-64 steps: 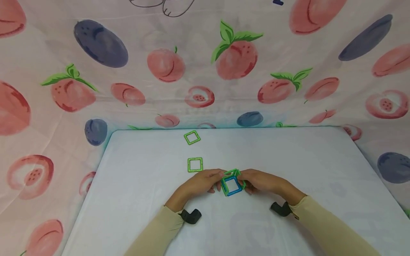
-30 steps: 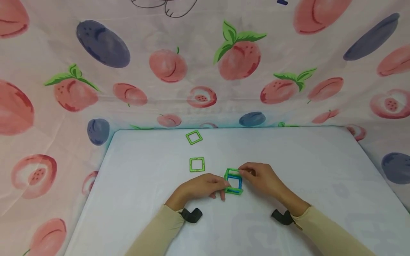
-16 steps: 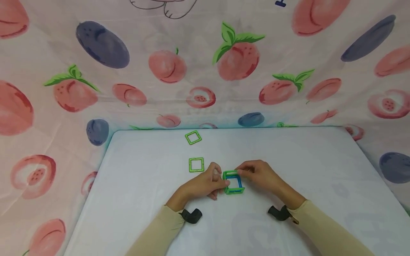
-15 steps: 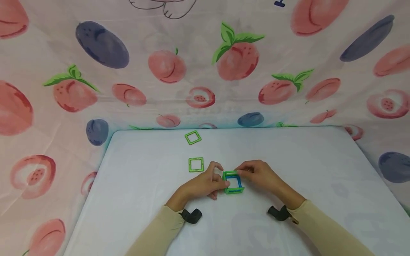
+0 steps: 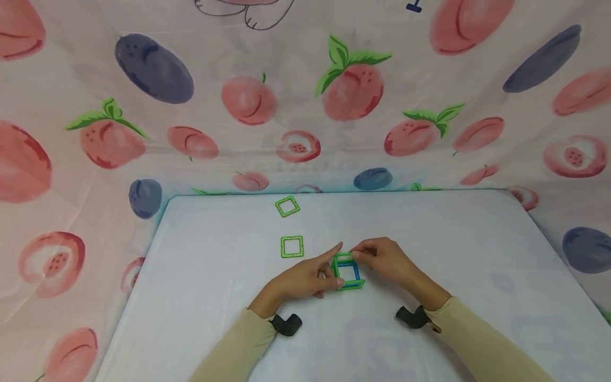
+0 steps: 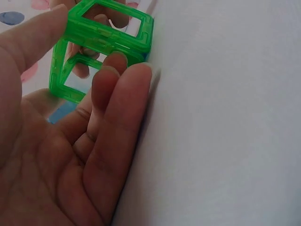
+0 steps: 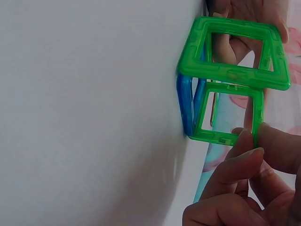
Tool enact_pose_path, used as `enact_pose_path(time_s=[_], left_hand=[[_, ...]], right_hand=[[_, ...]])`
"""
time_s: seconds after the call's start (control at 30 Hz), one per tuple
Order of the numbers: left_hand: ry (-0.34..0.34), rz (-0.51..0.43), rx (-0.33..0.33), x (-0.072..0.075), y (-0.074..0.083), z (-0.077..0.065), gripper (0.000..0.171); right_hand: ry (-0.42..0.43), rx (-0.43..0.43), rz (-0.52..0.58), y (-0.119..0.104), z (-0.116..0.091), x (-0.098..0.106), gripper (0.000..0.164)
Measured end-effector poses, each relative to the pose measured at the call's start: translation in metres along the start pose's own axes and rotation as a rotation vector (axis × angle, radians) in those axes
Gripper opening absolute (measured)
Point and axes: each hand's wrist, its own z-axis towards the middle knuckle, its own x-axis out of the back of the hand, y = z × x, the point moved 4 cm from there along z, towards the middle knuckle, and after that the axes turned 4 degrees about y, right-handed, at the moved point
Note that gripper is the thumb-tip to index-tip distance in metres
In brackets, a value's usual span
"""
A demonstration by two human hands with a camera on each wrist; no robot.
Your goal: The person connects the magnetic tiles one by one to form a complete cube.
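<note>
Near the table's middle stands a small open-topped box of magnetic tiles (image 5: 352, 285), with a blue square frame at its base and green square frames upright around it. My left hand (image 5: 305, 277) holds its left side, the thumb at the near left corner and the index finger stretched past the far left. In the left wrist view the thumb (image 6: 35, 40) touches a green tile's corner. My right hand (image 5: 384, 260) pinches the far green tile (image 7: 257, 110) between thumb and fingertips. The right side of the blue base (image 5: 356, 271) shows no upright tile in the head view.
Two loose green square tiles lie flat on the white table (image 5: 215, 254): one tile (image 5: 292, 246) left of the box, another tile (image 5: 287, 206) near the back edge. A fruit-patterned cloth (image 5: 191, 69) hangs behind. Black wrist mounts (image 5: 286, 324) sit at both cuffs.
The box was lifted and tilted between both hands, then set down with its blue tile at the bottom. The right hand moved to the far tile; the left index finger has straightened and the thumb shifted nearer.
</note>
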Motion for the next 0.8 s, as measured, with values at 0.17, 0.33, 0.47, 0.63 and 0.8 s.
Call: enact_pose_path(time_s=[0.17,0.33,0.47,0.63,0.8], left_hand=[[-0.003,-0.01,0.007,0.0,0.002,-0.001,0.084],[-0.012,-0.036,0.002,0.0,0.003,-0.001,0.086],[-0.014,-0.039,-0.007,0.001,0.001,-0.001,0.086],[-0.013,-0.049,-0.005,0.003,0.0,-0.001,0.086],[-0.018,-0.073,-0.007,0.002,-0.001,0.0,0.085]], right_hand=[[-0.004,-0.011,0.001,0.002,0.002,-0.001,0.017],[0.004,-0.02,0.003,0.004,0.004,-0.002,0.017],[0.022,-0.025,0.011,0.003,0.003,-0.004,0.018],[0.055,-0.023,0.003,-0.001,-0.003,-0.006,0.017],[0.057,0.009,0.003,-0.005,-0.007,-0.005,0.017]])
